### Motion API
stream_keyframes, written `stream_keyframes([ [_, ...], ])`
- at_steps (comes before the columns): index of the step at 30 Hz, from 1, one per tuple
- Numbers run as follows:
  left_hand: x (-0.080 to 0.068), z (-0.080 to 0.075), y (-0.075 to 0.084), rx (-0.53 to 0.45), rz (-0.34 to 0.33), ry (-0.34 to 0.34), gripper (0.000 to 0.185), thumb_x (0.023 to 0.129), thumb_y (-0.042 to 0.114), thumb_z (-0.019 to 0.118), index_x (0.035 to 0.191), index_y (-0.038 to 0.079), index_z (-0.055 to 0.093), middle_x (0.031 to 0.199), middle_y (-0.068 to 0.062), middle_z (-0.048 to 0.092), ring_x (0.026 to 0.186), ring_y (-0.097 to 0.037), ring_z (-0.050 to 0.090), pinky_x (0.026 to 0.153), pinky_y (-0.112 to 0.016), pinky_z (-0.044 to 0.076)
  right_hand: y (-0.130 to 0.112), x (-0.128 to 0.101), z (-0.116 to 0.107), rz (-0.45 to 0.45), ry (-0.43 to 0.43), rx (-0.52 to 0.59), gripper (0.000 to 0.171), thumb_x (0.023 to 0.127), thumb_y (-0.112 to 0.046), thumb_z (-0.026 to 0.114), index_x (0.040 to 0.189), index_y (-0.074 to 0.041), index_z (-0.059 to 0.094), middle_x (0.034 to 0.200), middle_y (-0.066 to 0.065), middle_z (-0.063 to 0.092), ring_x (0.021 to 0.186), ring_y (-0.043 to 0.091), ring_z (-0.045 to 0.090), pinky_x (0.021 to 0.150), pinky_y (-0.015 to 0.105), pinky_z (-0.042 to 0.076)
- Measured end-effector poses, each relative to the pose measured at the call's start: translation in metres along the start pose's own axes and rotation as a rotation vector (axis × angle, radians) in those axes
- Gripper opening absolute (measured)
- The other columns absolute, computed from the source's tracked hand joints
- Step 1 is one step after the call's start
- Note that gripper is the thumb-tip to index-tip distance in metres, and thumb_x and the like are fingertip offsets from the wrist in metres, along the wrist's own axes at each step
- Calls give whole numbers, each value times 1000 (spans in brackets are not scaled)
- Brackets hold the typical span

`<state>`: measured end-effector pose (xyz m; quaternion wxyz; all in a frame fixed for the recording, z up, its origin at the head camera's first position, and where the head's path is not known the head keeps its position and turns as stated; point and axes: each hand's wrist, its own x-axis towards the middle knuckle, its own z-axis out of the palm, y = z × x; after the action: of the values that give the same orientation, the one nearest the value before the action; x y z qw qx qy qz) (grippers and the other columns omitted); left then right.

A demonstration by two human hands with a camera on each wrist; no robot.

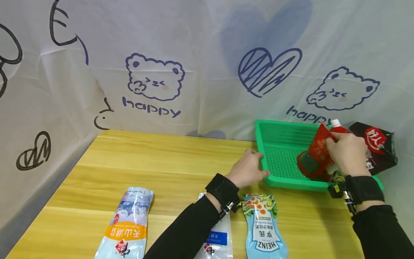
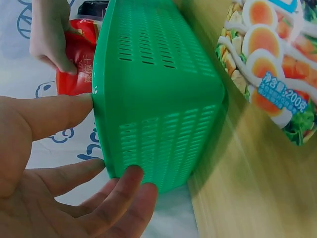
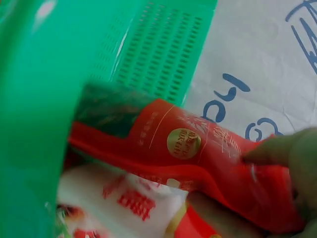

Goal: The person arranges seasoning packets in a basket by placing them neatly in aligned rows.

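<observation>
Presently: 1 glossy red spouted pouch (image 1: 315,154), pinched by right hand (image 1: 347,153) over perforated green plastic basket (image 1: 281,144). Left hand (image 1: 247,169), fingers straight, pressed on basket corner. Gold seal on pouch visible in right wrist view only.

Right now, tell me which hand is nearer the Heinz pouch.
Left. The left hand rests on the green basket's near corner, just above the Heinz pouch; the right hand holds a red pouch over the basket, farther away.
</observation>
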<state>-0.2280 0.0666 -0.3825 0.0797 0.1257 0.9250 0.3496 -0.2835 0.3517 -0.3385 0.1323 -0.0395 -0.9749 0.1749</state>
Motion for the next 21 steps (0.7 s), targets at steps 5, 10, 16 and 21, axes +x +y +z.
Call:
stream_keyframes([
  [5, -1, -2, 0, -11, -6, -6, 65, 96, 35, 77, 153, 15, 52, 154, -7, 46, 132, -22, 56, 96, -30, 55, 1, 3, 0, 49, -81, 30, 49, 105, -31, 57, 119, 15, 66, 102, 36, 67, 88, 48, 62, 60, 50, 57],
  [10, -1, -2, 0, -23, -7, -9, 65, 96, 35, 77, 153, 15, 52, 156, -7, 45, 134, -23, 55, 101, -32, 53, 3, 3, -1, 106, -93, 60, 58, 106, -31, 56, 142, 15, 51, 118, 40, 61, 95, 53, 63, 74, 61, 59],
  [16, 0, 0, 1, -70, -5, -2, 65, 96, 31, 78, 153, 12, 52, 155, -9, 44, 131, -21, 56, 101, -30, 52, -1, 1, -7, 135, -62, 59, 69, 104, -32, 54, 154, 11, 34, 130, 44, 53, 106, 58, 59, 85, 68, 54],
  [21, 0, 2, -2, -163, -1, 1, 65, 96, 25, 78, 152, 7, 51, 151, -11, 45, 105, -13, 58, 82, -23, 53, -8, -8, -15, 102, 14, 45, 71, 104, -32, 54, 154, 12, 32, 135, 44, 51, 113, 60, 55, 91, 71, 50],
])
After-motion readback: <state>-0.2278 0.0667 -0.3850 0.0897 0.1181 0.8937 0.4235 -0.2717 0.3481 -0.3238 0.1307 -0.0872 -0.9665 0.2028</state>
